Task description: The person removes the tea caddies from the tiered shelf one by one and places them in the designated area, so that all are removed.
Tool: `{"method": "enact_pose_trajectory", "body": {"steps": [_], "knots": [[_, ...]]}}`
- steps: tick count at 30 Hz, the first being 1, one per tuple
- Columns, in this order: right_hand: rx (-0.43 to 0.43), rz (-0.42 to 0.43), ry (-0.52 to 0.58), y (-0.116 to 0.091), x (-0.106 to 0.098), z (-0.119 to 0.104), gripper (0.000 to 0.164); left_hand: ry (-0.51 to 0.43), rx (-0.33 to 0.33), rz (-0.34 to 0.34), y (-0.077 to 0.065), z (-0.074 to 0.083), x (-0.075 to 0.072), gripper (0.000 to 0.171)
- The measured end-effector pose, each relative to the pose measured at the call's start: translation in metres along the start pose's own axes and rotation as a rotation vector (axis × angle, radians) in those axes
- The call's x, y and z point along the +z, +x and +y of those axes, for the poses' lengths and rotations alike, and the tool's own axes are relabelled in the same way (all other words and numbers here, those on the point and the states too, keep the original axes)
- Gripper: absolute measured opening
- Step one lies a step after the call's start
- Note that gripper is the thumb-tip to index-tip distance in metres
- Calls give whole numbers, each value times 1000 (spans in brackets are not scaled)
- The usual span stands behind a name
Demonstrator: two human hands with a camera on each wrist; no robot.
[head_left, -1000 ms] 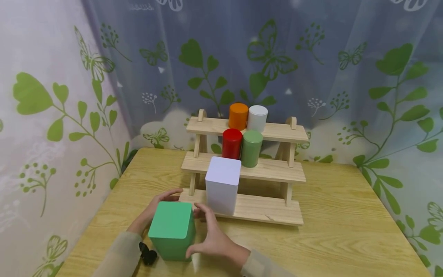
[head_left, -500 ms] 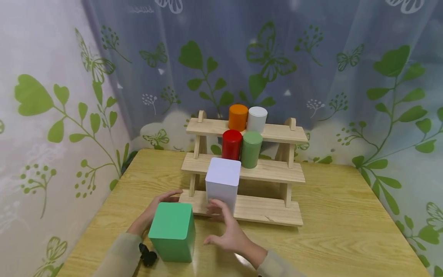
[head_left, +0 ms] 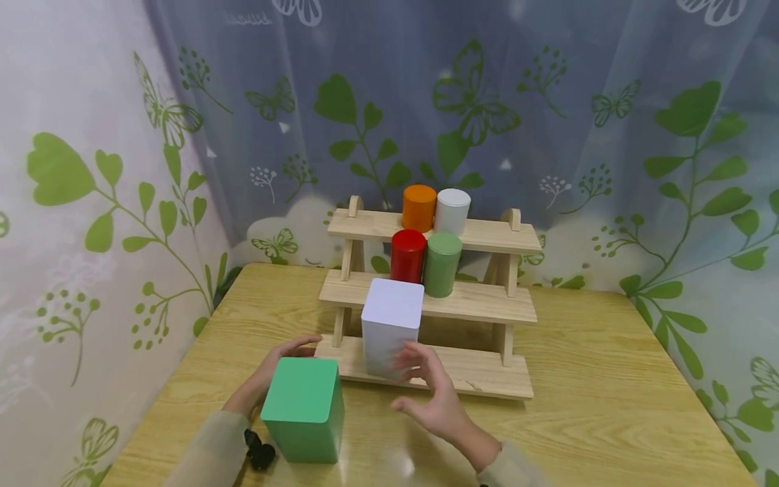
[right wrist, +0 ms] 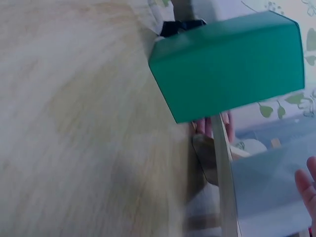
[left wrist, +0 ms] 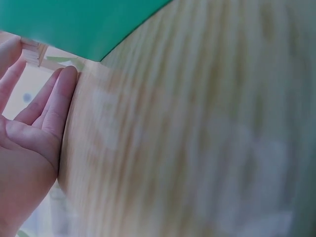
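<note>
A tall green box (head_left: 302, 392) stands on the table in front of the wooden three-tier shelf (head_left: 475, 374). My left hand (head_left: 281, 358) lies behind its far left side, fingers stretched toward the shelf's left end; in the left wrist view that hand (left wrist: 37, 123) rests on its edge at the tabletop, apart from the green box. A white box (head_left: 392, 325) is upright on the bottom tier. Before its right front, my right hand (head_left: 439, 399) hovers with fingers spread and nothing in them. Right fingertips (right wrist: 307, 190) overlap the white box in the right wrist view.
Red (head_left: 408, 256) and light green (head_left: 443, 264) canisters stand on the middle tier. Orange (head_left: 418, 208) and white (head_left: 452, 211) canisters share the top tier. A small black object (head_left: 260, 452) is by the left cuff. A patterned curtain (head_left: 389, 101) hangs behind.
My right hand has moved right, from beside the green box to in front of the white box's right side. The left hand and both boxes have stayed put.
</note>
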State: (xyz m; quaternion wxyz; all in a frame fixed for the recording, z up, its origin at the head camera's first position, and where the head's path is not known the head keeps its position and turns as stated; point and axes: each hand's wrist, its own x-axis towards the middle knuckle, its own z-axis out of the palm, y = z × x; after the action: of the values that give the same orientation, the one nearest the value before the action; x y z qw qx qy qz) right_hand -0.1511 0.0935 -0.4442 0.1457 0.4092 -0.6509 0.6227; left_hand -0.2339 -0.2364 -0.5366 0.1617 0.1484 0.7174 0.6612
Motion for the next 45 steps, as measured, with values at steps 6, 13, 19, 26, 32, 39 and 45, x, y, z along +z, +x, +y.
{"method": "enact_pose_trajectory", "body": {"steps": [6,13,19,26,32,39,45], "knots": [[-52,64,-23,0,-16,7,62,14,35,-1,-1,0,0,54],[-76,169,-20,-1,-33,21,57,9,20,-1,-1,1,1,54],[-49,207,-37,0,-44,24,56,19,35,3,-1,2,2,53],[56,198,-83,5,-50,25,68,28,31,16,-1,0,2,53],[145,144,-127,15,-51,11,73,29,14,20,-2,1,3,52],[222,83,-125,24,-52,12,84,20,29,10,-2,2,4,51],[292,43,-115,32,-51,9,87,19,28,8,-2,2,4,51]]}}
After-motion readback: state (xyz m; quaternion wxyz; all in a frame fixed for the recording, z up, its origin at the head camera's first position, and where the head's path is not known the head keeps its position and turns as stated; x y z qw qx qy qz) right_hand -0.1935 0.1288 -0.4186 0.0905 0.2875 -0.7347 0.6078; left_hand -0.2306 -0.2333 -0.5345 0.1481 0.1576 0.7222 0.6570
